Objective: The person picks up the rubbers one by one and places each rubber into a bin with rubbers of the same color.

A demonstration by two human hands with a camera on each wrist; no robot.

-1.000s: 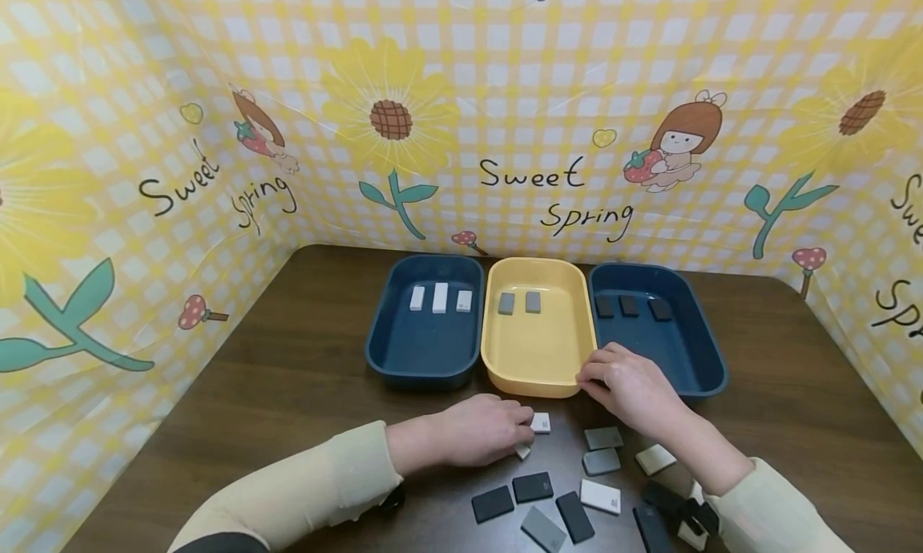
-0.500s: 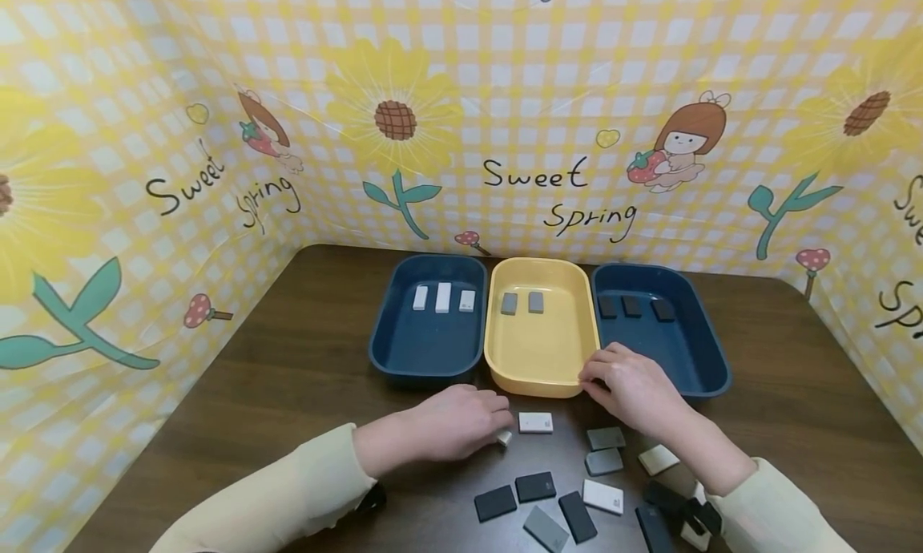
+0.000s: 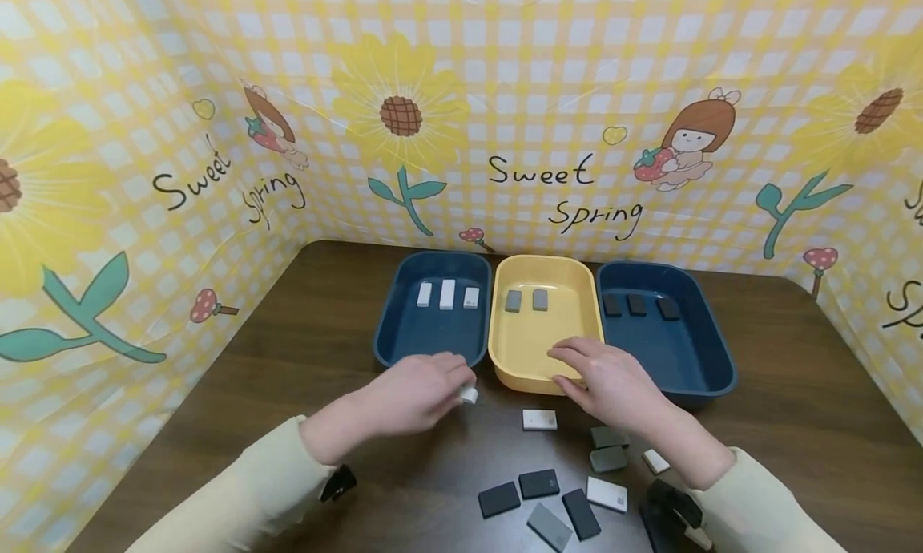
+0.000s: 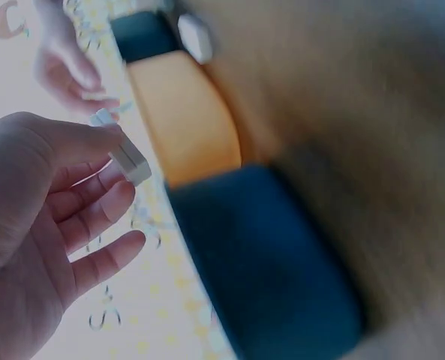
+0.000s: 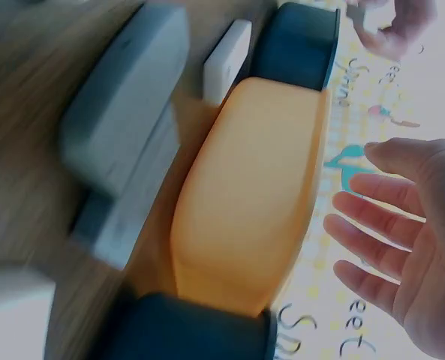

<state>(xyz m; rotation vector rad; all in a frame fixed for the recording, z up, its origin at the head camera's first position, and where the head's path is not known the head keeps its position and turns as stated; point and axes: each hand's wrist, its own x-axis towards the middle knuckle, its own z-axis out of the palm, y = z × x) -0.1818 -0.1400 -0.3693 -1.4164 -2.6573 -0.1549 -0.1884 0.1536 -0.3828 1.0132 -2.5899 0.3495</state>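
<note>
Between thumb and fingers my left hand (image 3: 414, 391) pinches a small white block (image 4: 132, 161), held just in front of the left blue tray (image 3: 433, 338). My right hand (image 3: 613, 381) is over the front right corner of the yellow tray (image 3: 522, 349), holding nothing. In the right wrist view its fingers (image 5: 380, 240) look relaxed and spread. Three white blocks (image 3: 447, 294) lie in the left tray, two grey blocks (image 3: 540, 300) in the yellow one, and three black blocks (image 3: 636, 304) in the right blue tray (image 3: 688, 357).
Another white block (image 3: 539, 420) lies before the yellow tray. Nearer are grey blocks (image 3: 609, 459), black blocks (image 3: 499, 499) and a white block (image 3: 607, 494), loose on the dark wooden table (image 3: 288, 337). Patterned cloth (image 3: 541, 96) surrounds the table's back and sides.
My left hand has carried the white block leftward and up towards the left blue tray. The right hand has come off the yellow tray's corner slightly, its fingers spreading apart.
</note>
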